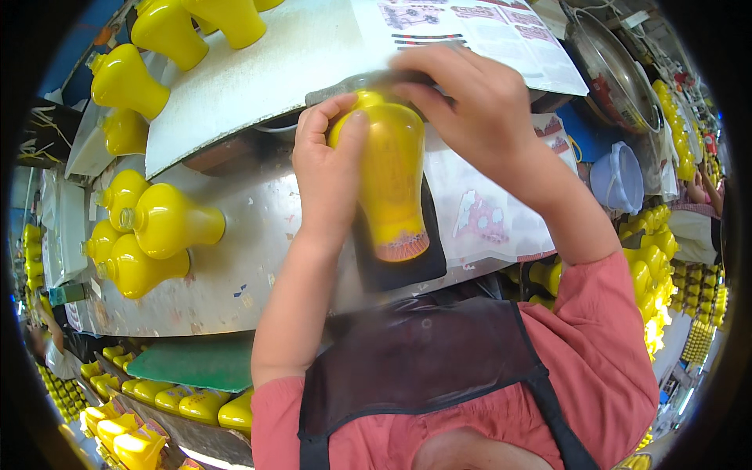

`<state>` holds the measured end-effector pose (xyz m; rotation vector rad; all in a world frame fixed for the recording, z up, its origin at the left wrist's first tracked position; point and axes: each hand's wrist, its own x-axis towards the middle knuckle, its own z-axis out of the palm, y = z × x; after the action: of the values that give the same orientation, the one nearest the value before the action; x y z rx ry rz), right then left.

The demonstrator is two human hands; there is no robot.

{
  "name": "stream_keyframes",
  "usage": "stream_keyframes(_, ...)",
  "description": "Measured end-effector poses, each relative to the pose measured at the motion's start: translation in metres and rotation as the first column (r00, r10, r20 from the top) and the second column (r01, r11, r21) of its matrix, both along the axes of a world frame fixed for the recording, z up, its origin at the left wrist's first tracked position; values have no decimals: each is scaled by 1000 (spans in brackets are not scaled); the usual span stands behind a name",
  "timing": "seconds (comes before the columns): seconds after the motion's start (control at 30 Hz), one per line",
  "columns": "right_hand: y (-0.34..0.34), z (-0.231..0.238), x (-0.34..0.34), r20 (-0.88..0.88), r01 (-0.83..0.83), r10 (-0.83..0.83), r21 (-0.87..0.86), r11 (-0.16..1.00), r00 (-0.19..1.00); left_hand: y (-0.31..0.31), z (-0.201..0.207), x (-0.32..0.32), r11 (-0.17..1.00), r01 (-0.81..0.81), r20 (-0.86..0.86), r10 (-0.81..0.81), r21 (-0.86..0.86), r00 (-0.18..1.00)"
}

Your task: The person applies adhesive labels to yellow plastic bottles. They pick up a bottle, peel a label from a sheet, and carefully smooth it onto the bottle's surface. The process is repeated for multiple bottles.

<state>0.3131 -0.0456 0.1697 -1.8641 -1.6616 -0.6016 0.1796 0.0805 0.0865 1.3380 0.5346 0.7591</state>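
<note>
A glossy yellow bottle (392,168) lies tilted toward me, its neck pointing away and a reddish patterned band round its base. My left hand (333,157) is wrapped round its upper left side, with the thumb on the shoulder. By the neck is my right hand (470,90), its fingers bent and blurred, closed about a dark grey strip-like piece (356,81) whose kind I cannot make out. Beneath the bottle is a black pad (427,262) on the metal worktable (235,286). A printed decal sheet (489,215) lies to the right of the bottle.
Several yellow bottles (168,223) lie on the table's left, and others (129,82) stand beside a raised white board (274,55). Printed sheets (509,39) cover the board's right part. A lilac bucket (619,178) and a large metal basin (611,63) are at the right. Below left is a green board (196,364).
</note>
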Motion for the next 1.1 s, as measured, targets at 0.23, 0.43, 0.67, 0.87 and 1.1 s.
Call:
stream_keyframes(0.23, -42, -51, -48, 49, -461, 462, -24, 887, 886, 1, 1, -5, 989, 63, 84, -51, -135, 995)
stream_keyframes(0.43, -41, -47, -61, 21, -497, 497, 41, 867, 868, -3, -2, -13, 918, 11, -96, 30, 396, 995)
stream_keyframes(0.67, -69, -59, -46, -444, -237, 259, 106, 966, 858, -23, -27, -25, 977, -54, -13, 58, 207, 998)
stream_keyframes(0.87, -94, -78, -55, -626, -367, 381, 160, 917, 680, -46, -48, -61, 913, 29, -177, 48, 408, 983)
stream_keyframes(1.1, -69, -92, -39, -964, -150, -131, -168, 974, 231, -43, -50, -66, 903, 28, -126, 29, 430, 992)
